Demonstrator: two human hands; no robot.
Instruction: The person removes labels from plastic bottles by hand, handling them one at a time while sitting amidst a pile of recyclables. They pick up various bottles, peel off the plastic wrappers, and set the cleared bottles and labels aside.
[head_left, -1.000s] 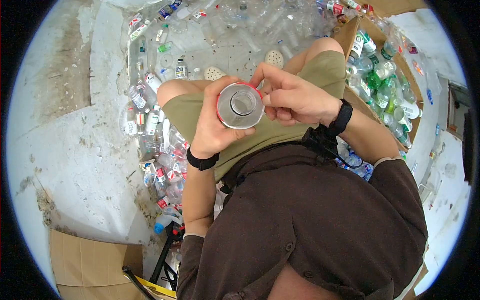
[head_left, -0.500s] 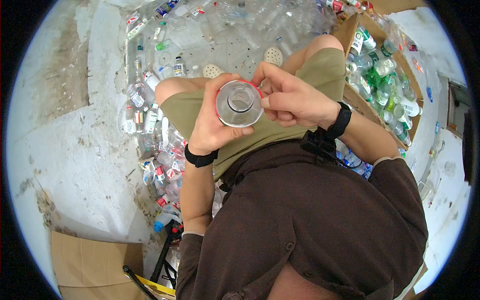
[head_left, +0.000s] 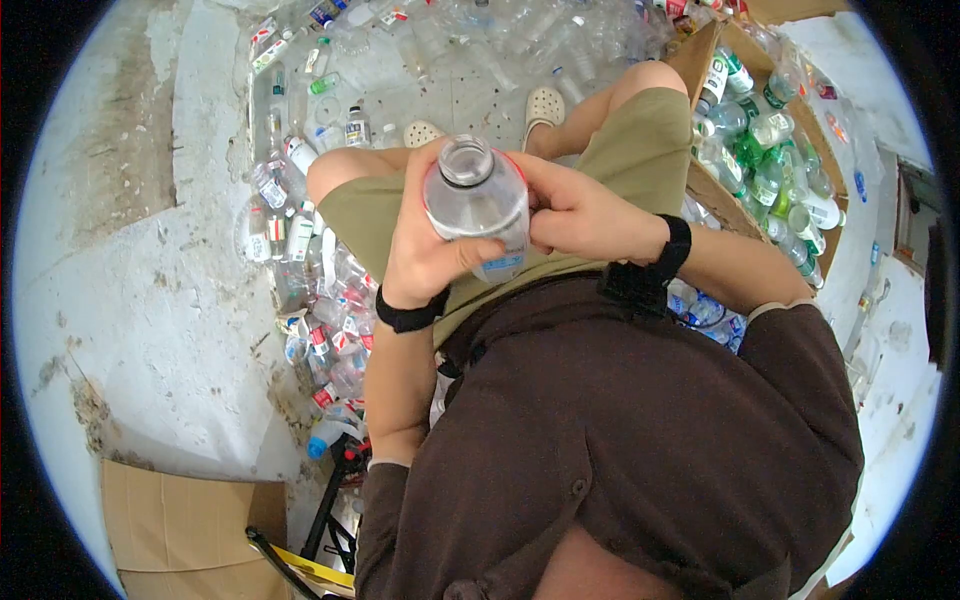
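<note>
A clear plastic bottle point(head_left: 475, 205) without a cap is tilted with its open mouth towards me, above my lap. My left hand point(head_left: 428, 245) is wrapped round its left side, thumb across the front. A red label edge rings the bottle below its shoulder, and a bit of blue print shows under my left thumb. My right hand point(head_left: 585, 212) is closed against the bottle's right side at the label, its index finger reaching behind. The fingertips of my right hand are partly hidden, so exactly what they pinch does not show.
A cardboard box point(head_left: 745, 205) of green and clear bottles stands at the right. Loose bottles point(head_left: 300, 235) are piled at the left, and more clear bottles point(head_left: 500, 40) lie ahead. Blue-labelled bottles point(head_left: 715, 325) lie by my right hip. Flattened cardboard point(head_left: 190, 525) is at lower left.
The bottle has tipped, its mouth moving up in view and more of its side showing. My right hand has shifted slightly down along its side. My right foot has moved slightly.
</note>
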